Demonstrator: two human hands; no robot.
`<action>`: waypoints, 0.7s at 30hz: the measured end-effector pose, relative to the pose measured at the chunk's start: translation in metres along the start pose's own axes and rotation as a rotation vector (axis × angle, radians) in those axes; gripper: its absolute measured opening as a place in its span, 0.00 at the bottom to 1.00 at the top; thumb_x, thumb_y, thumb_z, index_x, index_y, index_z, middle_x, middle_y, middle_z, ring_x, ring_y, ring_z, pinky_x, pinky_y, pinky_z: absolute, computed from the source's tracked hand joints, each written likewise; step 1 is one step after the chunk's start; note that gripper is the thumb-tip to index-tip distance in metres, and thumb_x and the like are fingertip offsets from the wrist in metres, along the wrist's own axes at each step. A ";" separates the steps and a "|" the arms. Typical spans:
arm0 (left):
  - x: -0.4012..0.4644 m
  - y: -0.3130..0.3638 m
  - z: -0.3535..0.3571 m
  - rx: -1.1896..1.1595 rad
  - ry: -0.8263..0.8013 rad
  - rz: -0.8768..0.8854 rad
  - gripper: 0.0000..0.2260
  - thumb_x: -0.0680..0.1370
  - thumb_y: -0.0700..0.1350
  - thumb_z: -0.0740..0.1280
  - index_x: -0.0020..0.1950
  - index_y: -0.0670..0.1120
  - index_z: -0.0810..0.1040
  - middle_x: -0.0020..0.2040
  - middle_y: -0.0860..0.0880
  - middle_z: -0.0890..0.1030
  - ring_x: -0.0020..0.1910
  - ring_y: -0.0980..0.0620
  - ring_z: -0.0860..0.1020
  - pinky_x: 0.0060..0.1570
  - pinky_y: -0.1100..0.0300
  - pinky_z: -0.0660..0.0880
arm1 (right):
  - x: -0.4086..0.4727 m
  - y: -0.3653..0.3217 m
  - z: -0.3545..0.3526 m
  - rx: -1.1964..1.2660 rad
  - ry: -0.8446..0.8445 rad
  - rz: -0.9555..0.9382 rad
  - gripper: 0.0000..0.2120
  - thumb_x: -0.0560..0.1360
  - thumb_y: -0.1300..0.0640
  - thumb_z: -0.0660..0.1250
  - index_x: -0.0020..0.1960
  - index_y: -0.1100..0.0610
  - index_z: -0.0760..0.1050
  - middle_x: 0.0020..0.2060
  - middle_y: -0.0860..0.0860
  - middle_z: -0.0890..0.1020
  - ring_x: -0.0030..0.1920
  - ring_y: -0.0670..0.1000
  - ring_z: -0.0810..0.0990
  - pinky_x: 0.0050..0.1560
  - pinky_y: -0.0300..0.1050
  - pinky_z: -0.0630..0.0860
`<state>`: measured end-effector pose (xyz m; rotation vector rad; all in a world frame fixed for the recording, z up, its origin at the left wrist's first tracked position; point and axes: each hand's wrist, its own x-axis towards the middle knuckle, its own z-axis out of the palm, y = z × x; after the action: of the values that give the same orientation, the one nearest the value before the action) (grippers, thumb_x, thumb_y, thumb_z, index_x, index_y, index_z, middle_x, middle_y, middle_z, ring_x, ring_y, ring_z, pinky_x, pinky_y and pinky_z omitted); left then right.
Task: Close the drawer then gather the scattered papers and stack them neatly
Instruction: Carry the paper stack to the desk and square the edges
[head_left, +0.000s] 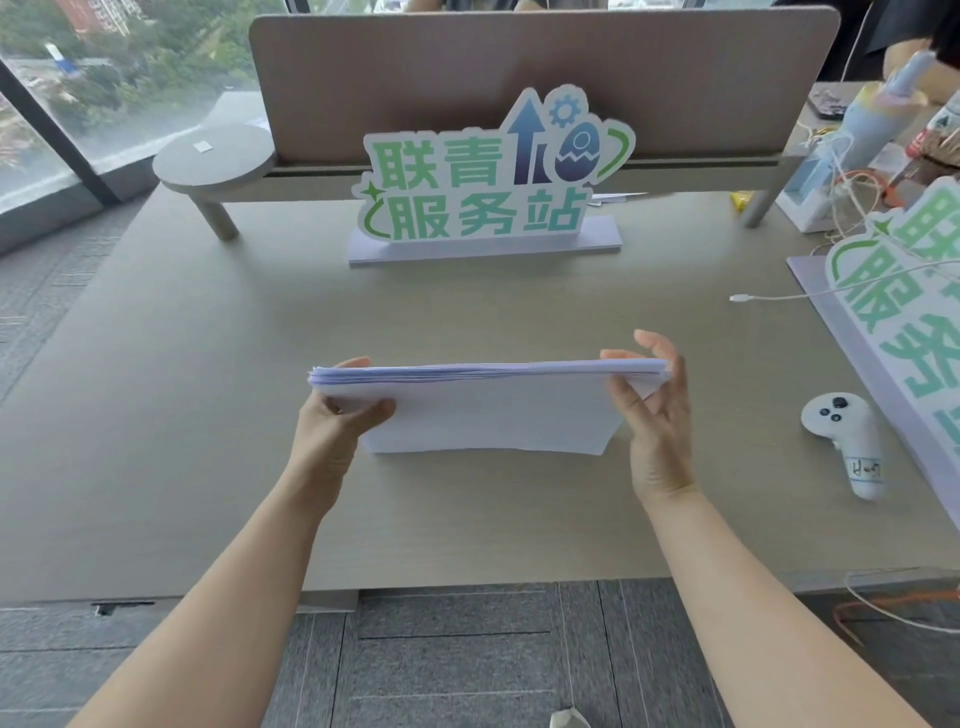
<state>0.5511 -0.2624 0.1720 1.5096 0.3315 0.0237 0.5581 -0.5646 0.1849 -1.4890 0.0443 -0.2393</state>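
A stack of white papers (488, 410) stands on its long edge at the middle of the desk (182, 415), its top edges lined up. My left hand (337, 415) grips the stack's left end, thumb in front. My right hand (652, 410) holds the right end, with the fingers partly spread behind it. No drawer is visible in this view.
A green-lettered sign (488, 182) stands at the back before a divider panel (540, 78). A second sign (893, 312) lies at the right, with a white controller (847, 441) and a white cable (779, 297) near it. Clutter sits at far right. A round stand (213, 161) is back left.
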 end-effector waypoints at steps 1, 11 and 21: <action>0.000 0.002 0.002 -0.011 0.007 0.005 0.32 0.57 0.50 0.77 0.60 0.53 0.77 0.52 0.52 0.82 0.52 0.55 0.79 0.50 0.64 0.72 | 0.001 -0.001 0.002 -0.007 0.021 -0.032 0.24 0.74 0.53 0.68 0.68 0.55 0.67 0.57 0.60 0.80 0.61 0.54 0.76 0.59 0.38 0.71; -0.002 0.010 0.008 -0.016 0.026 0.089 0.35 0.58 0.52 0.77 0.63 0.65 0.70 0.64 0.47 0.77 0.62 0.50 0.75 0.59 0.58 0.72 | 0.012 -0.019 0.021 0.067 0.258 0.012 0.11 0.74 0.47 0.64 0.47 0.53 0.80 0.50 0.61 0.83 0.47 0.46 0.80 0.51 0.39 0.71; 0.001 0.019 0.017 -0.109 0.033 0.103 0.28 0.64 0.63 0.68 0.62 0.56 0.73 0.50 0.55 0.79 0.48 0.59 0.79 0.49 0.64 0.73 | 0.021 -0.010 0.023 0.036 0.295 0.097 0.08 0.73 0.48 0.64 0.39 0.49 0.80 0.40 0.52 0.84 0.43 0.51 0.79 0.48 0.49 0.70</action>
<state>0.5593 -0.2780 0.1907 1.4185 0.2740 0.1465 0.5814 -0.5468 0.1997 -1.4019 0.3465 -0.3774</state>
